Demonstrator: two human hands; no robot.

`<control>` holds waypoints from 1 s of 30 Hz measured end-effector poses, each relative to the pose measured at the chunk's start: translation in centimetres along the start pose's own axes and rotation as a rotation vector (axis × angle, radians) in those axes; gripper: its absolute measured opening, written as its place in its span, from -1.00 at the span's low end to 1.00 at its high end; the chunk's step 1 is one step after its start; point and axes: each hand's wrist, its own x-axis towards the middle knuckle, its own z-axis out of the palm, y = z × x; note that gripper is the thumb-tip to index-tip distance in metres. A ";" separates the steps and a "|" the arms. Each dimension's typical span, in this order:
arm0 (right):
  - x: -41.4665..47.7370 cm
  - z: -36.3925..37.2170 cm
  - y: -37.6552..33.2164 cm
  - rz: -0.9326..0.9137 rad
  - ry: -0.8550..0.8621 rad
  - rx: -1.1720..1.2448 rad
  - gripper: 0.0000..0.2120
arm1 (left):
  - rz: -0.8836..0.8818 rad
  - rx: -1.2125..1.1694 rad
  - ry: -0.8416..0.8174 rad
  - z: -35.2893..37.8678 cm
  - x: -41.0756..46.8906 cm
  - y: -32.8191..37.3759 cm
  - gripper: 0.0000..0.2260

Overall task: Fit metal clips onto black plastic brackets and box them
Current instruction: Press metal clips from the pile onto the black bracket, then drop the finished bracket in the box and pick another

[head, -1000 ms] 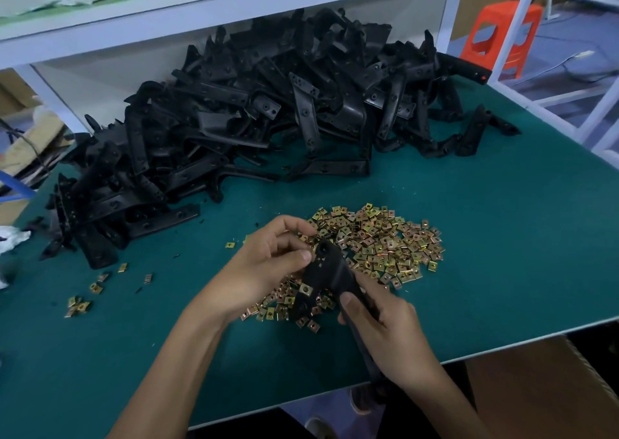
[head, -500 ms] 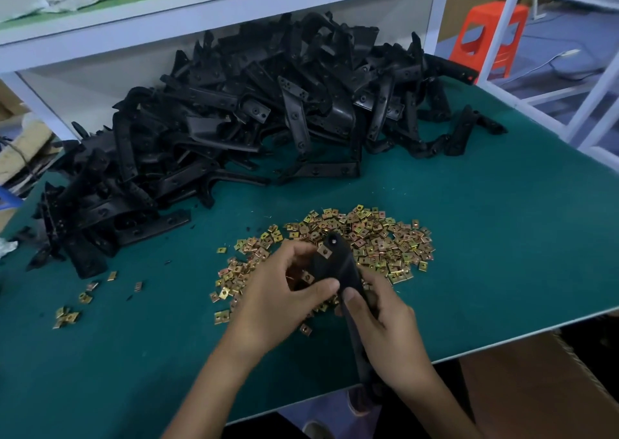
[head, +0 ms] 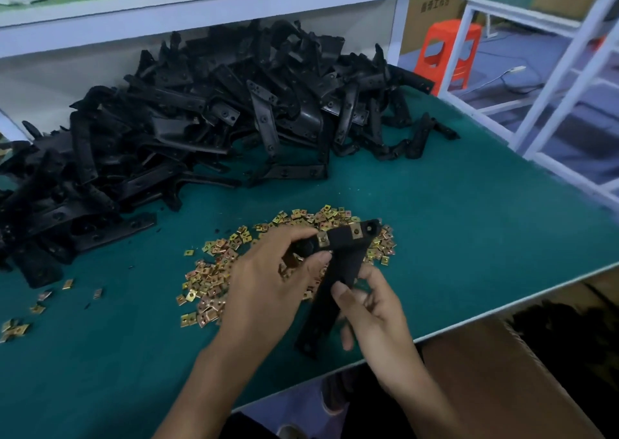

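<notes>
I hold a black T-shaped plastic bracket above the green table, over a heap of small brass-coloured metal clips. My right hand grips the bracket's long stem. My left hand pinches the left end of its crossbar between thumb and fingers. Two clips sit on the crossbar, one next to my left fingers and one nearer the right end. A big pile of loose black brackets lies at the back of the table.
A few stray clips lie at the left of the green table. A white shelf frame runs above the bracket pile. A brown cardboard box stands below the table's front edge at right. An orange stool stands beyond.
The bracket has turned so its crossbar now lies sideways with two clips showing. My left hand moved from the stem side to the crossbar's left end. The view shifted slightly.
</notes>
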 end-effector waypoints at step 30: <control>-8.0 -11.9 -2.2 0.094 0.502 0.058 -0.81 | 0.107 0.054 -0.462 8.3 -2.5 2.2 -0.69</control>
